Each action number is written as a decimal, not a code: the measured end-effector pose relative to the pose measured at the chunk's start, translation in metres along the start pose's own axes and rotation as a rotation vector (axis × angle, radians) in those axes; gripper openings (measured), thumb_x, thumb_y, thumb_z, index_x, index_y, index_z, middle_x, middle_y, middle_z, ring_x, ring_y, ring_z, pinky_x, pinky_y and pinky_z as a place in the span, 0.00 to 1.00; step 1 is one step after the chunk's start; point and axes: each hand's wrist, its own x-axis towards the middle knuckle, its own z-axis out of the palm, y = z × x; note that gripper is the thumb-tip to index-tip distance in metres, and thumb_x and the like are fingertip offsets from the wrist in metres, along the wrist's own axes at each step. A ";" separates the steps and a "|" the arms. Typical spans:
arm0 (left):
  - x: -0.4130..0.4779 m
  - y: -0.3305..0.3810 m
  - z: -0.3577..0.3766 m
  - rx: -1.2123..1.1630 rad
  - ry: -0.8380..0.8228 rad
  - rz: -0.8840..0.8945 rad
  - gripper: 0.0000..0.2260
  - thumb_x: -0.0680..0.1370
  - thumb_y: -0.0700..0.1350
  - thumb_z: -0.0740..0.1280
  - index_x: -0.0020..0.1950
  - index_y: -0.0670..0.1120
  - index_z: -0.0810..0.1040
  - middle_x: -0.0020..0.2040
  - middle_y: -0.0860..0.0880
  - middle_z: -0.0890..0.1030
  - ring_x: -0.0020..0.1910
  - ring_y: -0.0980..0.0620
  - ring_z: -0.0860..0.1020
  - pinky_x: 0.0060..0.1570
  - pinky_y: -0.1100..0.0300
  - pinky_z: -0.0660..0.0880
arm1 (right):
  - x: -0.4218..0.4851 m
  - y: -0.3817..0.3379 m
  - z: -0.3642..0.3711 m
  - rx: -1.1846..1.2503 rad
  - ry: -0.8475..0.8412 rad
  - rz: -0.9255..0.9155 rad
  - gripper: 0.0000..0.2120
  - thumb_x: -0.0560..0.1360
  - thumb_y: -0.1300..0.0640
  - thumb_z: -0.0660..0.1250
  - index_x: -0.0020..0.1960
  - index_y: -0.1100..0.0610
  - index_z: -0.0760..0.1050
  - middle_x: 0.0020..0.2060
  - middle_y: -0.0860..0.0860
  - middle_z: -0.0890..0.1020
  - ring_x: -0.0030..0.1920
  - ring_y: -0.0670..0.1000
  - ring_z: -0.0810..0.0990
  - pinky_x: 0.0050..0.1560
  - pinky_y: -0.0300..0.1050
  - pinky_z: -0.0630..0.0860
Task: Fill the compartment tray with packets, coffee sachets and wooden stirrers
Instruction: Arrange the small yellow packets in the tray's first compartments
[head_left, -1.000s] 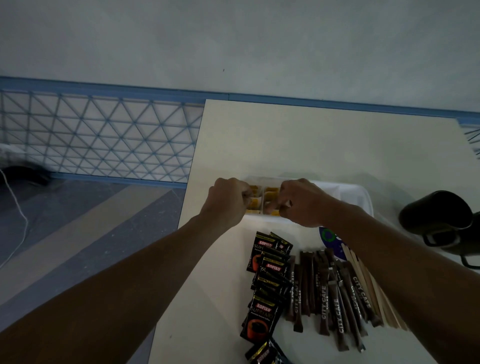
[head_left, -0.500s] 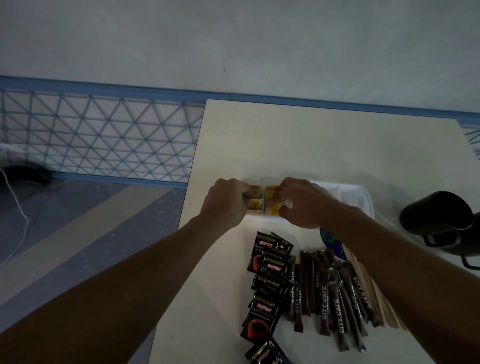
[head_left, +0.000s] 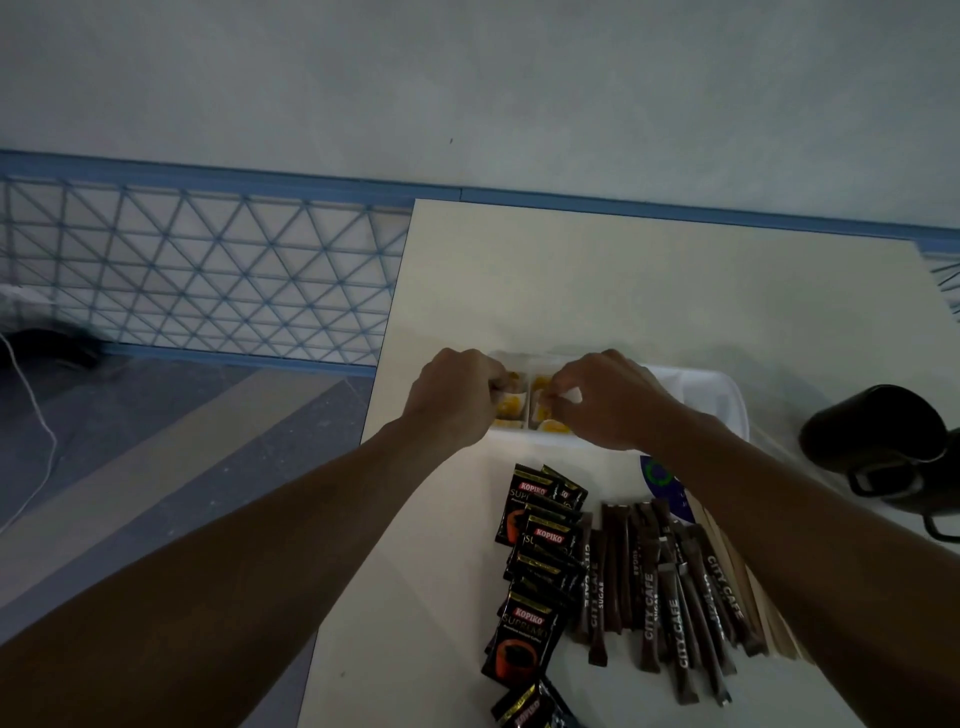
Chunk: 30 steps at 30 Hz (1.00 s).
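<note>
A white compartment tray (head_left: 722, 395) lies across the middle of the cream table. Its two left compartments hold yellow-and-white packets (head_left: 511, 405). My left hand (head_left: 457, 397) is curled over the left end of the tray, fingertips pinched on packets there. My right hand (head_left: 608, 400) hovers over the neighbouring compartment, thumb and fingers pinching a packet. Nearer to me lie black Kopiko coffee sachets (head_left: 540, 540), brown City Cafe sugar sticks (head_left: 654, 592) and wooden stirrers (head_left: 753, 597), partly hidden under my right forearm.
A black mug (head_left: 883, 441) stands at the table's right edge beside the tray. A blue-and-green round label (head_left: 660, 475) lies between tray and sticks. The table's left edge drops to a grey floor with a white cable (head_left: 36, 415).
Both hands stay over the tray's left compartments. The right hand's fingers shifted slightly while handling the packets; the left hand barely moved.
</note>
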 end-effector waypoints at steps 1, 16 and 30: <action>0.000 -0.001 0.002 0.003 -0.001 -0.002 0.10 0.75 0.40 0.68 0.52 0.52 0.85 0.47 0.45 0.85 0.47 0.43 0.82 0.47 0.48 0.80 | 0.001 0.001 0.003 -0.003 0.018 0.006 0.08 0.75 0.50 0.67 0.47 0.48 0.85 0.47 0.46 0.86 0.48 0.52 0.82 0.49 0.52 0.80; -0.007 0.000 0.002 0.008 0.030 0.028 0.17 0.72 0.35 0.68 0.56 0.53 0.84 0.47 0.46 0.85 0.45 0.44 0.82 0.43 0.50 0.81 | 0.004 -0.001 0.012 -0.079 0.112 -0.022 0.20 0.70 0.58 0.71 0.57 0.40 0.78 0.47 0.42 0.84 0.48 0.51 0.81 0.44 0.45 0.77; -0.018 0.002 -0.017 -0.124 0.092 0.054 0.12 0.72 0.39 0.73 0.54 0.51 0.83 0.49 0.53 0.84 0.48 0.53 0.81 0.50 0.57 0.78 | -0.013 0.011 -0.010 0.081 0.202 -0.025 0.16 0.69 0.52 0.75 0.56 0.43 0.80 0.41 0.40 0.82 0.37 0.42 0.76 0.45 0.46 0.77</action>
